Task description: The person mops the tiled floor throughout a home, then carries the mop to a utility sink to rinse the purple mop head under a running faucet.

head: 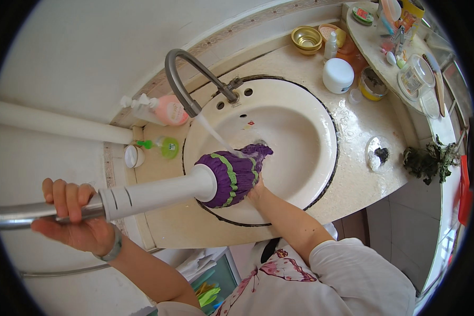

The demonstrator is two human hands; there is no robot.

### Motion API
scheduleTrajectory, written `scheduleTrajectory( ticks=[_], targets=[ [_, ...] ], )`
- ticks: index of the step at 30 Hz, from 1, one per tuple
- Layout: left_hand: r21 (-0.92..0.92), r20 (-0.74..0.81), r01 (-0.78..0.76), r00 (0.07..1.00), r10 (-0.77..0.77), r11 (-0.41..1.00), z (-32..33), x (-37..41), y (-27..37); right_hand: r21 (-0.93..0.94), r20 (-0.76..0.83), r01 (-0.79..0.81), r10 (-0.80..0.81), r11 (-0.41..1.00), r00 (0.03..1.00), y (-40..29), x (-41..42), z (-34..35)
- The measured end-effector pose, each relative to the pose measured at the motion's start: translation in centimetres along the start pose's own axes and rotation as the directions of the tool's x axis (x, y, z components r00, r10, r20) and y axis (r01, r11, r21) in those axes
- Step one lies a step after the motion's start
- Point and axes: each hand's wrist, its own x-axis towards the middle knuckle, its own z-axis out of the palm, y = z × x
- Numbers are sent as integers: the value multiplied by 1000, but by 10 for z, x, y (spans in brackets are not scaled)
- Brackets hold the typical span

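A twist mop lies slantwise over the white oval washbasin (300, 166). My left hand (73, 217) is wrapped around its metal pole (23, 215), close to the white plastic sleeve (154, 191). The purple mop head (225, 177), banded with light green strips, hangs over the bowl with its bunched end near the drain (260, 142). My right hand (256, 191) holds the mop head from below and behind; its fingers are mostly hidden by the cloth. Water runs from the curved grey faucet (181, 83) onto the mop head.
Left of the basin stand a pink pump bottle (172, 110), a green bottle (168, 147) and a small white cup (134, 156). Gold bowls (307, 38) and a white lidded jar (338, 75) sit behind right. Dried leaves (428, 160) lie at the counter's right end.
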Motion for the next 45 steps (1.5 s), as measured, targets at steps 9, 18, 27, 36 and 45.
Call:
scheduleTrajectory(
  ticks=[9,18,27,36,45],
  targets=[
    [125,47,354,931,-362,927,-33,-34,-33,-687,-218,-15,-187,726,958,-78,50,-22],
    [106,508,533,697,-506,840,3,-43,-89,-784,-142,-388,-469,-484,872,-89,22,43],
    [-291,546,330,828,-128,898,-1,-3,-23,-369,-159,-265,220,891,962,-83,-6,14],
    [198,-384,-17,918,94,980,24,-24,-13,-179,-58,48,-59,983,997,-52,10,26],
    [29,390,353,858,-335,935,-18,-59,-43,-824,-139,-199,-150,-530,979,-69,49,80]
  ],
)
